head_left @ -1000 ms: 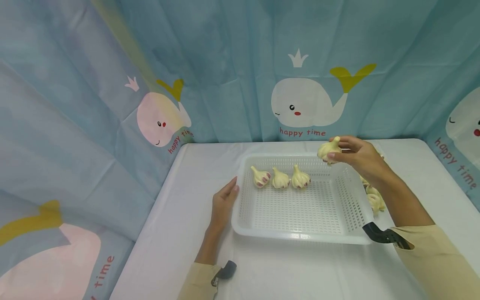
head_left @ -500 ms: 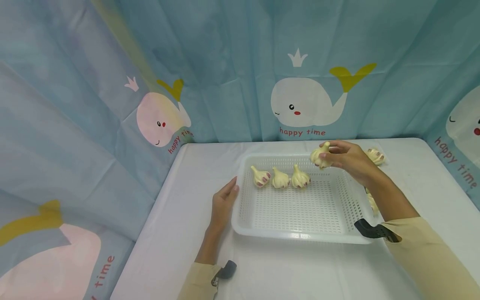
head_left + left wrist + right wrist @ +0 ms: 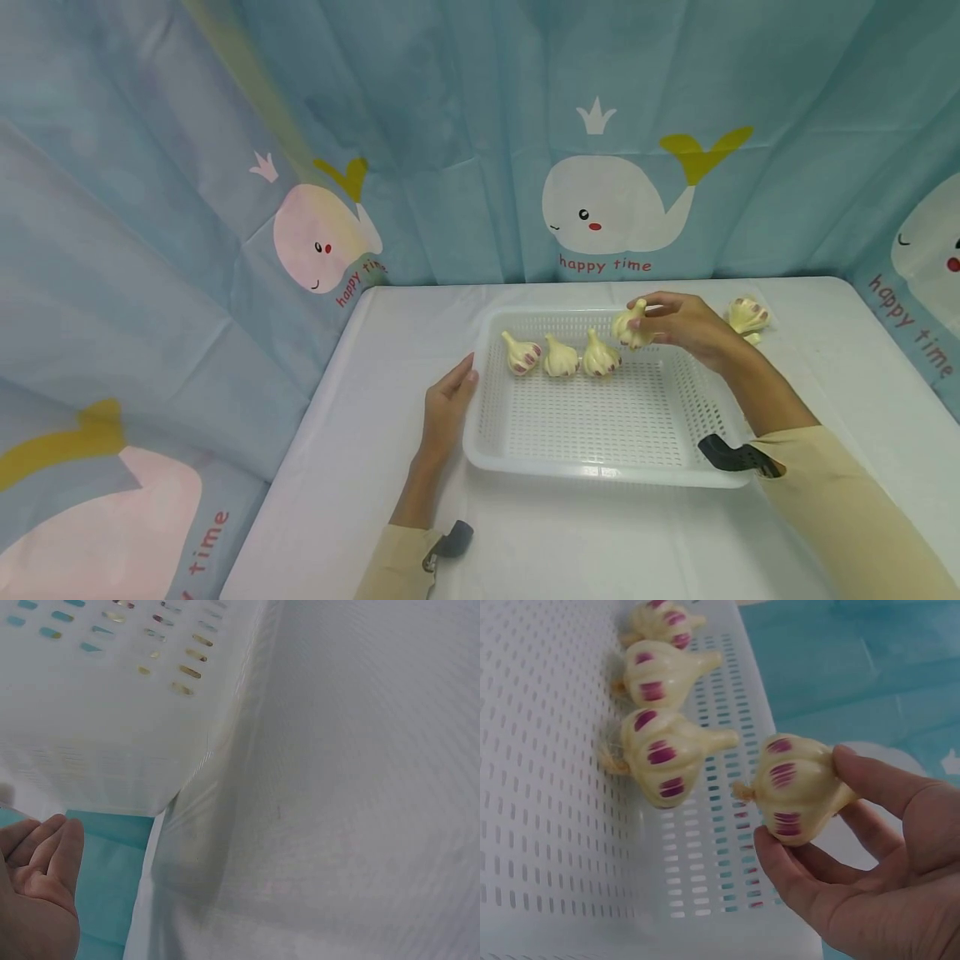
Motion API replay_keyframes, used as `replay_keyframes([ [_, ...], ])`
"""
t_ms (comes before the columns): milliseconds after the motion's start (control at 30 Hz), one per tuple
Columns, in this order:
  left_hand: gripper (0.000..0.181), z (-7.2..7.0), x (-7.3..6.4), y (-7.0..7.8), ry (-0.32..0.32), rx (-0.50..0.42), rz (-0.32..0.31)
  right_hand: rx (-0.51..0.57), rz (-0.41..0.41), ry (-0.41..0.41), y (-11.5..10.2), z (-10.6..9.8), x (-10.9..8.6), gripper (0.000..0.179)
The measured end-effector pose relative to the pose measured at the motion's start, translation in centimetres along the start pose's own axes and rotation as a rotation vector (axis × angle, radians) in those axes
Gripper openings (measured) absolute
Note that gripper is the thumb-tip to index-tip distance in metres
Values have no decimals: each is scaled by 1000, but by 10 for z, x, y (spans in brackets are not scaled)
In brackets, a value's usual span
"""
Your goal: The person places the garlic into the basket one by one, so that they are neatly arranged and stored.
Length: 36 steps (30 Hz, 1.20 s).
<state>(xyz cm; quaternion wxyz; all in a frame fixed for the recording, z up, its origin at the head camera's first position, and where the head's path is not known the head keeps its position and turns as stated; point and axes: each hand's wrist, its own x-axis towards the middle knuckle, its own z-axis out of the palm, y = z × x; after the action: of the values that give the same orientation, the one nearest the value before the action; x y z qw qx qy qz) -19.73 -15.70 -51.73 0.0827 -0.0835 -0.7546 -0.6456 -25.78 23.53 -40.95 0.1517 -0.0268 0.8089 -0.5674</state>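
Observation:
In the head view, my right hand (image 3: 686, 325) pinches a garlic bulb (image 3: 628, 327) over the back of the white basket (image 3: 600, 472). The right wrist view shows thumb and fingers around this bulb (image 3: 799, 787), its cream skin marked purple and its stem towards the palm. Three more garlic bulbs (image 3: 561, 358) sit in a row along the basket's back side, left of the held one. My left hand (image 3: 444, 412) rests against the basket's left side, its fingers extended; the left wrist view shows the hand (image 3: 41, 885) beside the basket wall (image 3: 90, 772).
More garlic (image 3: 747, 315) lies on the white-covered table (image 3: 555, 542) right of the basket, partly hidden by my right forearm. A blue whale-print curtain (image 3: 465, 167) hangs behind the table and along its sides.
My right hand has carried the garlic bulb left and downward, closer to the row in the basket. Its forearm now uncovers garlic at the back right. My left hand and the basket stay put.

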Motion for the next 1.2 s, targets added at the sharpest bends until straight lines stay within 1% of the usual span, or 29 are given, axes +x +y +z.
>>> replay_keyframes([
  [233, 50, 0, 1, 0, -5, 1, 1, -36, -1, -16, 4, 2, 2, 51],
  [400, 49, 0, 2, 1, 2, 13, -3, -68, 13, -7, 6, 4, 4, 50],
  [600, 49, 0, 1, 2, 9, 23, -14, -89, 41, -11, 8, 5, 4, 51],
  [867, 51, 0, 0, 3, 1, 8, -16, -100, 101, -38, 11, 5, 6, 54],
  [1067, 51, 0, -1, 1, 5, 19, -25, -126, 120, -31, 10, 6, 5, 50],
  [1200, 52, 0, 0, 0, 12, 29, -28, -162, 127, -25, 8, 8, 3, 51],
])
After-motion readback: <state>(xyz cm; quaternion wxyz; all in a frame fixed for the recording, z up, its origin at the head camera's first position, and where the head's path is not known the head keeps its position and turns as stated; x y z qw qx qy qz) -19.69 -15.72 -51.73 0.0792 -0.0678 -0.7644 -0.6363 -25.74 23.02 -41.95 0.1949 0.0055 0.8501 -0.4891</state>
